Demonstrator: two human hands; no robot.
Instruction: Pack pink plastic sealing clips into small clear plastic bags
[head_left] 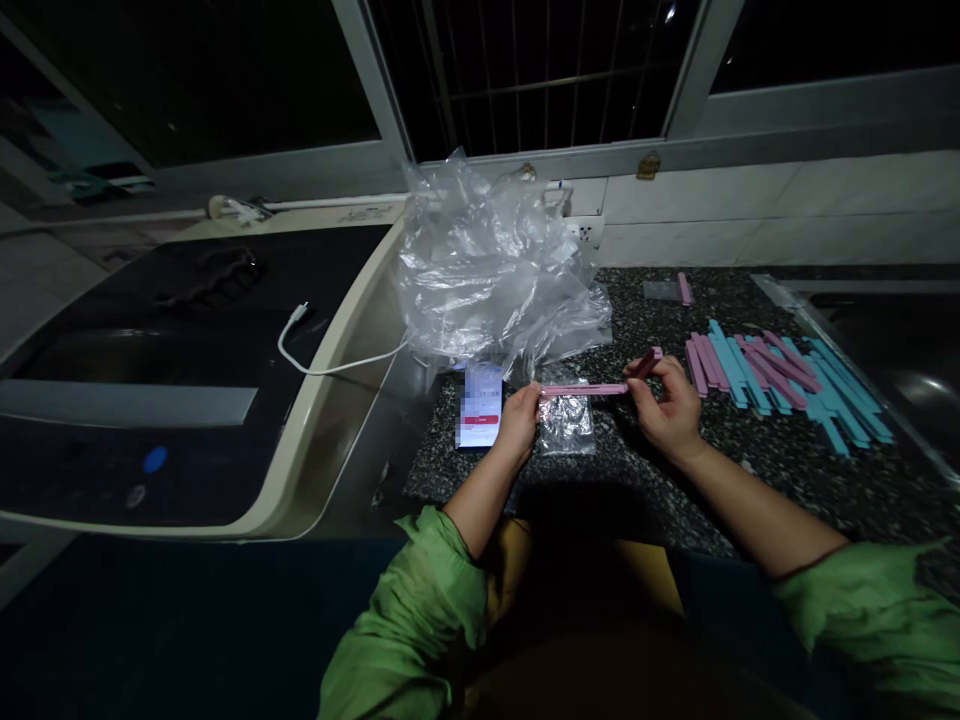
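Observation:
A long pink clip stick (583,389) is held level above the dark speckled counter (660,490). My left hand (519,418) pinches its left end and my right hand (667,400) grips its right end, where a hinged piece sticks up. Just under the stick lies a small clear plastic bag (568,424). Both sleeves are green.
A pile of pink and blue sticks (780,380) lies to the right, with one pink stick (683,288) farther back. A heap of clear plastic bags (495,270) sits behind my hands, a lit phone (480,405) beside my left hand. A washing machine (187,380) with a white cable (330,360) stands left.

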